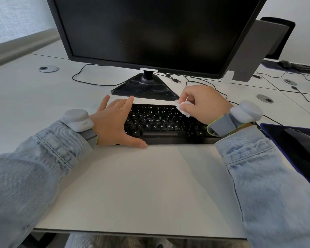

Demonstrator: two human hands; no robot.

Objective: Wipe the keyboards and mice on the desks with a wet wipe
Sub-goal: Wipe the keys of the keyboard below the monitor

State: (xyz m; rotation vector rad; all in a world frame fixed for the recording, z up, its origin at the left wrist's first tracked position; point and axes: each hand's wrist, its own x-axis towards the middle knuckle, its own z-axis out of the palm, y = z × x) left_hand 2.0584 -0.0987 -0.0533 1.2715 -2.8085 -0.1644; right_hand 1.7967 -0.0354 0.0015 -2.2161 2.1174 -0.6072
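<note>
Your left hand (115, 120) lies flat bracing the black dusty keyboard (161, 122), right hand (202, 104) pinching the small white wet wipe (183, 110) on its far-right keys; risk: wad snags keycaps, loosened dust drops between them.

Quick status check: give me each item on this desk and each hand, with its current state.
monitor: screen dark
keyboard: flat on desk, dusty keys
wet wipe: bunched, pressed on keyboard's upper right keys
right hand: pinches wet wipe
left hand: flat, steadying keyboard's left end
mouse: untouched on its pad
</note>
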